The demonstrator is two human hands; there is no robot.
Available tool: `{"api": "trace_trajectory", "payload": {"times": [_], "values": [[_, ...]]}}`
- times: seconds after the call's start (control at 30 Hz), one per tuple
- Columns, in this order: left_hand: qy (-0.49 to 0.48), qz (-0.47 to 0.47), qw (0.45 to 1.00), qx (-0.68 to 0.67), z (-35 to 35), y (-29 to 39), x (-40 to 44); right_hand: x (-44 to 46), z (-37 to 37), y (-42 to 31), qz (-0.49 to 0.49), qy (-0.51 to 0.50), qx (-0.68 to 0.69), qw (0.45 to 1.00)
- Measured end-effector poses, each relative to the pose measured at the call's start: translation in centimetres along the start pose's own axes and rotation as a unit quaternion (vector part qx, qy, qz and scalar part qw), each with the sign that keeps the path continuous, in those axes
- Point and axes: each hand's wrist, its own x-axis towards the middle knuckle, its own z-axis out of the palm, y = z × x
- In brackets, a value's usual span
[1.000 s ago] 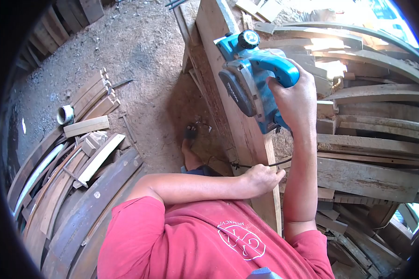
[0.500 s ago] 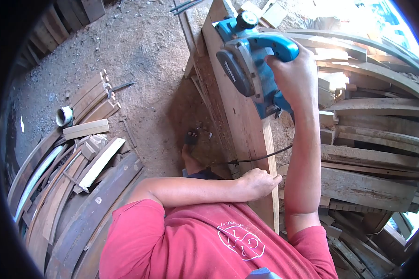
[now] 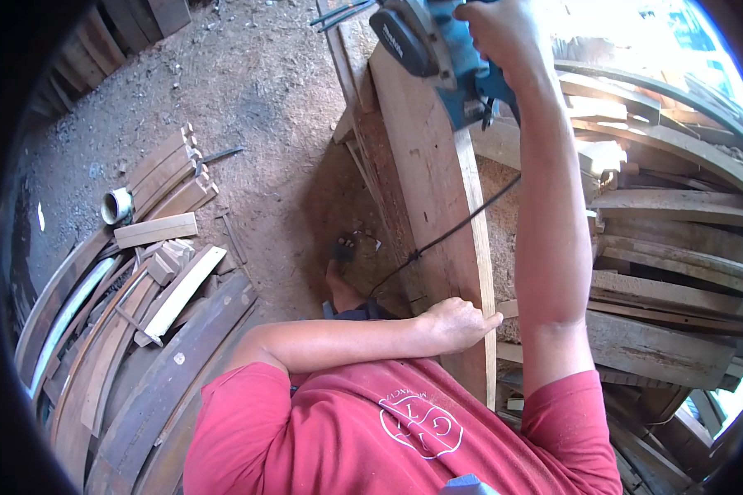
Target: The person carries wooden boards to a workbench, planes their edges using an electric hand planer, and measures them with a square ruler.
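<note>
My right hand [image 3: 510, 41] is closed around the handle of a teal electric planer [image 3: 458, 70] at the top of the view, partly cut off by the frame edge. The planer is over the far part of a long, pale wooden plank [image 3: 433, 177]. Close to my body, my left hand [image 3: 458, 324] is a fist on the plank, one digit reaching over its right edge; the curled fingertips are hidden. A dark power cord [image 3: 462, 224] runs from the planer across the plank and down its left side.
Curved timber pieces [image 3: 677, 206] are stacked along the right. More boards [image 3: 169, 379] and cut blocks [image 3: 157, 235] lie at the left, with a short pipe piece [image 3: 116, 206]. A bare foot [image 3: 343, 250] is on the dirt floor beside the plank.
My right hand and the planer have moved away from me along the plank, toward the top of the view. The cord has shifted with them. My left hand stays nearly in place.
</note>
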Motion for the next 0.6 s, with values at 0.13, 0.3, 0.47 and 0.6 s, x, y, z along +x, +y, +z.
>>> {"api": "trace_trajectory", "payload": {"times": [0.13, 0.3, 0.47, 0.6], "values": [[0.05, 0.006, 0.999, -0.001, 1.1, -0.2, -0.2, 4.1, 1.8, -1.7, 0.039, -0.052, 0.028, 0.997], [-0.004, -0.006, 1.0, -0.003, -0.4, -0.3, -0.3, 9.0, 4.8, -3.0, 0.021, -0.023, 0.019, 0.999], [0.052, -0.038, 0.997, 0.052, -0.7, 1.4, -1.5, 10.5, 6.8, -0.8, 0.008, -0.078, 0.099, 0.992], [0.05, -0.064, 0.986, 0.145, -0.3, 2.7, -2.1, 3.6, 2.6, 1.0, 0.028, -0.126, 0.102, 0.986]]}}
